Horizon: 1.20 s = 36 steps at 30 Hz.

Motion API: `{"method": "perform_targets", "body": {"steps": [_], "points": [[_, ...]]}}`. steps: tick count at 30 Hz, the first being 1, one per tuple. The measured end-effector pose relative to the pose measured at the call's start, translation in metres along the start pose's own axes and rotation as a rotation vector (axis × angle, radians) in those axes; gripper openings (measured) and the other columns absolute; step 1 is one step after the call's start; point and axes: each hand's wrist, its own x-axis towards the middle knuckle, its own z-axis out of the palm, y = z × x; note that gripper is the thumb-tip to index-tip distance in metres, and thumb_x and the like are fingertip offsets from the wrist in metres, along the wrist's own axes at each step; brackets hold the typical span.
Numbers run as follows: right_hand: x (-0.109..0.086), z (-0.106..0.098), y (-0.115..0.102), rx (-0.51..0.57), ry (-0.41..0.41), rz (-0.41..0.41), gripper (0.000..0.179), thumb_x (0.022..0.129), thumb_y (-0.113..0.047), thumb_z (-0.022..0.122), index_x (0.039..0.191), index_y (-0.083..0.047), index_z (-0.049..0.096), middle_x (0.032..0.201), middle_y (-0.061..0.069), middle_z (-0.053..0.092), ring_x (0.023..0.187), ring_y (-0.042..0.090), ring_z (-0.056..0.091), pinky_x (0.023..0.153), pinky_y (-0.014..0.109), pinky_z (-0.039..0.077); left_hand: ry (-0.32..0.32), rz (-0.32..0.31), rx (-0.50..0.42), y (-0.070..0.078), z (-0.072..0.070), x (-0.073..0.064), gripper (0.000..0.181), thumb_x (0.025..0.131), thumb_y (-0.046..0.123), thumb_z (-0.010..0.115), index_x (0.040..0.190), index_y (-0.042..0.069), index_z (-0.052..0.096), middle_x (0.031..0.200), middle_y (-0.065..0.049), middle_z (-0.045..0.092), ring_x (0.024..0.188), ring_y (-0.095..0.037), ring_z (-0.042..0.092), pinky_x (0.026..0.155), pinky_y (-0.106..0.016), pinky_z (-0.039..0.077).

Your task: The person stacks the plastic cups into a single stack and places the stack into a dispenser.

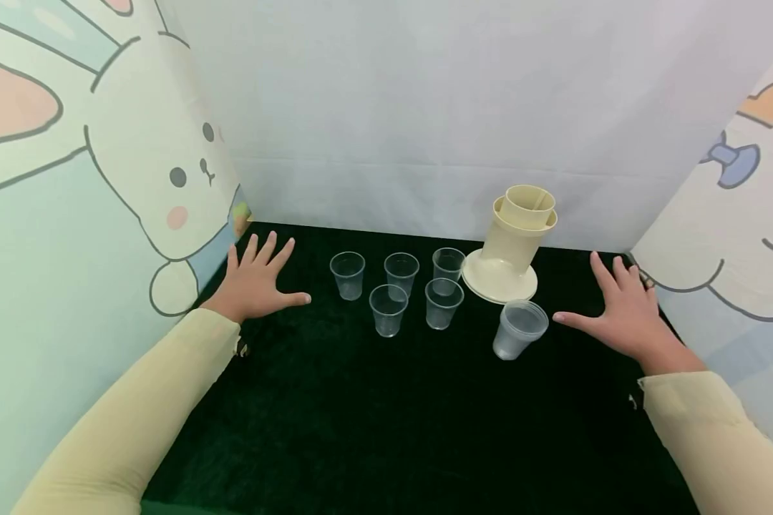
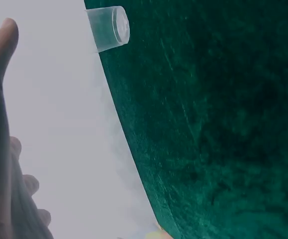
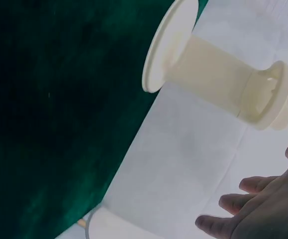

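My left hand (image 1: 254, 285) is at the table's left side, fingers spread and thumb pointing right, holding nothing. The nearest clear plastic cup (image 1: 348, 276) stands upright to its right, a gap away; the left wrist view shows one clear cup (image 2: 108, 30) beyond the thumb. Several more single cups, among them a front one (image 1: 388, 312), stand in two loose rows. On the right, my right hand (image 1: 628, 315) is spread and holds nothing. Its thumb points toward a tilted-looking stack of nested clear cups (image 1: 519, 330), without touching it.
Behind the stack stands a cream cylindrical plastic holder (image 1: 510, 250) on a round base, also in the right wrist view (image 3: 211, 74). A dark green cloth (image 1: 361, 422) covers the table. White cloth (image 1: 386, 114) hangs behind, with cartoon-printed panels at both sides.
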Motion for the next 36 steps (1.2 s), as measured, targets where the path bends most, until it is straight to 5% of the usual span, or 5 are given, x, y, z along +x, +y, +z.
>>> {"method": "perform_targets", "body": {"steps": [9,21,28,36], "points": [[-0.011,0.019,-0.017,0.282,-0.055,0.021,0.119,0.092,-0.056,0.073,0.163,-0.024,-0.017,0.169,0.013,-0.019,0.152,0.049,-0.012,0.109,0.081,0.008,0.078,0.043,-0.052,0.010,0.010,-0.012,0.118,0.084,0.083,0.058,0.167,0.023,0.001,0.171,-0.014,-0.006,0.155,-0.044,-0.008,0.117,-0.071,-0.007],[-0.011,0.052,-0.035,0.604,-0.091,-0.042,0.108,0.098,-0.035,0.073,0.165,-0.026,-0.011,0.170,0.023,0.003,0.151,0.051,0.014,0.114,0.074,0.017,0.172,0.179,-0.177,0.068,0.010,-0.028,0.121,0.078,0.084,0.065,0.167,0.022,0.011,0.172,-0.011,0.009,0.156,-0.037,0.014,0.122,-0.063,0.015],[-0.008,0.068,-0.042,0.646,-0.127,-0.031,0.110,0.093,-0.036,0.079,0.167,-0.023,-0.001,0.168,0.020,0.017,0.150,0.048,0.020,0.111,0.076,0.022,0.152,0.156,-0.259,0.092,0.013,-0.030,0.120,0.076,0.088,0.063,0.167,0.024,0.018,0.168,-0.011,0.026,0.150,-0.036,0.030,0.115,-0.061,0.034],[-0.005,0.079,-0.046,0.645,-0.130,0.007,0.109,0.090,-0.041,0.082,0.167,-0.020,0.007,0.165,0.019,0.027,0.145,0.046,0.029,0.110,0.075,0.026,0.105,0.125,-0.395,0.103,0.030,-0.026,0.118,0.077,0.085,0.065,0.167,0.026,0.017,0.169,-0.009,0.024,0.151,-0.033,0.029,0.117,-0.059,0.033]]}}
